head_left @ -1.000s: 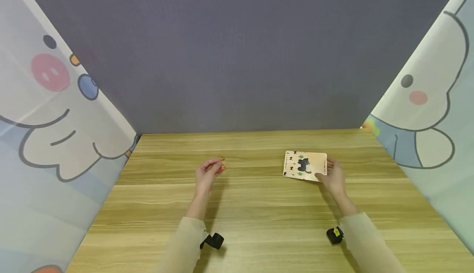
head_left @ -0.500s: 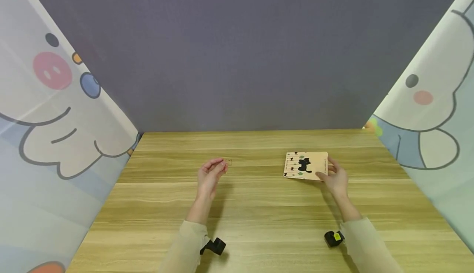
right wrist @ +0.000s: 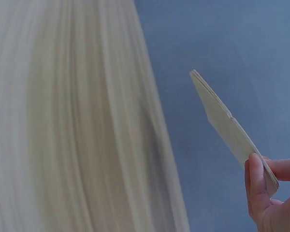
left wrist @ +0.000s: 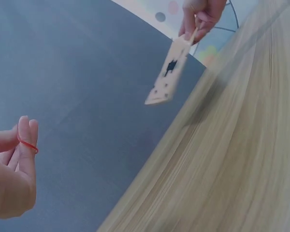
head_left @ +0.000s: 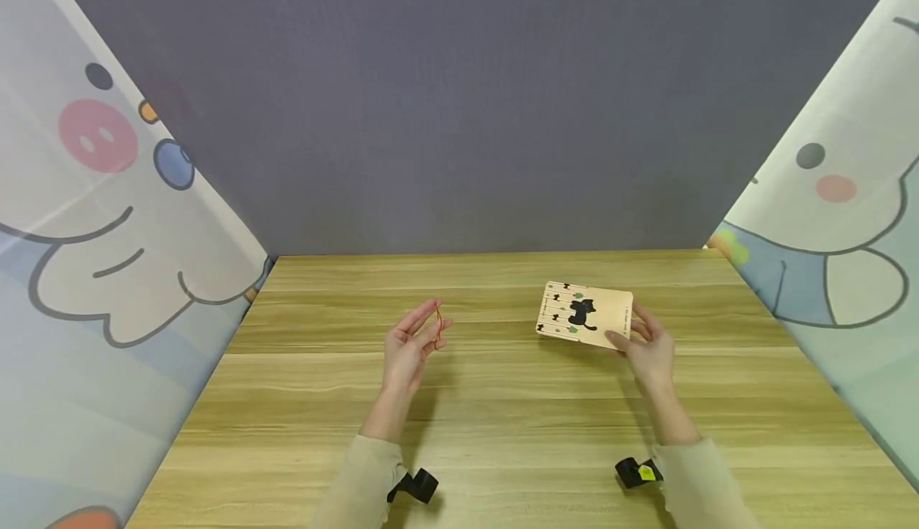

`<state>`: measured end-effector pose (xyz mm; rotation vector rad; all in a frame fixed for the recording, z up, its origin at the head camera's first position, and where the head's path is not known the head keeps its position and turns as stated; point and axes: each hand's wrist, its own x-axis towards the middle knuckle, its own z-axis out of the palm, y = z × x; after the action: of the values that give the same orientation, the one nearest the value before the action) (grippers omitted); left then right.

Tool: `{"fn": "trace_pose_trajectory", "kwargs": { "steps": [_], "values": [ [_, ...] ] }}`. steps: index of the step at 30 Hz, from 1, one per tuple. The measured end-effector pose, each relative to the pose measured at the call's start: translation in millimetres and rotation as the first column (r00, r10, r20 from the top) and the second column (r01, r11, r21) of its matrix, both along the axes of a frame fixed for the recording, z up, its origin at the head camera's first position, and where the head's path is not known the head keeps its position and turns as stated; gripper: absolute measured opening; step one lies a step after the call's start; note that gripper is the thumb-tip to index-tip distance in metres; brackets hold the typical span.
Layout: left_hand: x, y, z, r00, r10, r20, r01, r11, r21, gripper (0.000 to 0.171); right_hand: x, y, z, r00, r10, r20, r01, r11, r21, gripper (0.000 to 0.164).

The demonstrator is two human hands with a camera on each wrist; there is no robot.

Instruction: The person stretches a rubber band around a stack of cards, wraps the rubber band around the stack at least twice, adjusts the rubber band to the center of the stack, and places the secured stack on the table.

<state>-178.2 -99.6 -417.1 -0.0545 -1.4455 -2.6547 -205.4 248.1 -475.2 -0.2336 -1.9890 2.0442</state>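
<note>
Pinching the card (head_left: pixel 589 317) at its right-hand end, the right hand (head_left: pixel 652 353) holds it raised above the table (head_left: pixel 531 409), thumb on the printed face and fingers behind. The card tilts, its long side slanting down to the right in the head view. A black cat is printed at its middle, with rows of small dark and green figures on the left part. In the right wrist view its edge shows thin layers and a small notch about midway.

The left hand (head_left: pixel 405 349) is well apart from the card, also above the table, and holds a thin red band (left wrist: pixel 28 145). The left wrist view shows the band looped around raised fingers, with the thumb tip close beside it.

Pale sleeves (head_left: pixel 369 473) cover both forearms, and a black wrist camera (head_left: pixel 422 485) sits at the left one. A grey wall (head_left: pixel 488 106) stands behind the table, between sheets (head_left: pixel 93 194) bearing cartoon animals.
</note>
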Motion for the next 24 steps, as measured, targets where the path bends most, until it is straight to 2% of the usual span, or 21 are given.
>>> {"fn": "trace_pose_trajectory", "kwargs": {
  "steps": [2,4,6,8,10,13,15,17,18,20,21,22,23,24],
  "values": [
    [0.7,-0.1,0.0,1.000,-0.005,-0.008,0.005,1.000,0.012,0.039,0.4,-4.1,-0.3,1.000,-0.002,-0.030,0.001,0.999,-0.044,0.078],
    [1.7,-0.3,0.3,1.000,-0.007,-0.015,0.007,0.999,0.032,0.037,-5.8,-1.1,-14.9,0.996,0.014,-0.088,-0.023,0.995,-0.095,0.077],
    [2.1,-0.5,-1.2,0.999,-0.009,-0.040,0.010,0.999,0.038,0.034,-7.8,-2.3,-19.5,0.993,0.029,-0.115,-0.043,0.991,-0.125,0.077],
    [1.1,-1.2,-6.7,0.995,-0.012,-0.104,0.014,1.000,0.019,0.029,-6.3,-6.7,-16.4,0.989,0.049,-0.142,-0.071,0.985,-0.157,0.077],
    [-1.2,-3.0,-14.3,0.982,-0.022,-0.190,0.023,1.000,0.005,0.024,0.0,-14.7,-3.4,0.985,0.074,-0.155,-0.102,0.979,-0.177,0.075],
    [-20.5,-8.6,-50.6,0.958,-0.024,-0.287,0.012,0.999,-0.042,0.022,15.7,-33.9,27.5,0.987,0.077,-0.139,-0.098,0.984,-0.151,0.073],
    [-33.4,-11.7,-73.3,0.956,-0.009,-0.294,-0.010,0.998,-0.063,0.024,25.4,-46.0,47.9,0.990,0.076,-0.118,-0.094,0.983,-0.156,0.073],
    [-45.8,-13.4,-94.6,0.960,0.019,-0.279,-0.046,0.995,-0.091,0.028,31.1,-54.6,59.3,0.993,0.063,-0.098,-0.077,0.987,-0.138,0.071],
    [-46.8,-13.4,-97.1,0.961,0.029,-0.276,-0.059,0.993,-0.104,0.030,31.3,-56.1,60.1,0.993,0.066,-0.097,-0.080,0.987,-0.142,0.071],
    [-47.1,-12.5,-97.7,0.955,0.041,-0.294,-0.079,0.990,-0.119,0.034,26.1,-53.0,50.3,0.984,0.101,-0.148,-0.130,0.971,-0.199,0.071],
    [-40.3,-11.1,-86.1,0.947,0.041,-0.318,-0.077,0.992,-0.104,0.035,22.4,-51.1,43.8,0.980,0.108,-0.169,-0.141,0.969,-0.201,0.071],
    [-38.7,-10.6,-83.2,0.942,0.039,-0.334,-0.079,0.991,-0.109,0.037,18.2,-48.4,35.8,0.971,0.123,-0.204,-0.166,0.963,-0.212,0.070],
    [-34.1,-9.2,-75.2,0.935,0.035,-0.352,-0.075,0.992,-0.101,0.039,13.7,-45.6,27.6,0.962,0.137,-0.235,-0.194,0.950,-0.243,0.070],
    [-31.9,-8.6,-70.9,0.926,0.032,-0.376,-0.077,0.991,-0.106,0.042,12.2,-45.1,25.7,0.957,0.151,-0.246,-0.212,0.947,-0.243,0.070]
  ]
}}
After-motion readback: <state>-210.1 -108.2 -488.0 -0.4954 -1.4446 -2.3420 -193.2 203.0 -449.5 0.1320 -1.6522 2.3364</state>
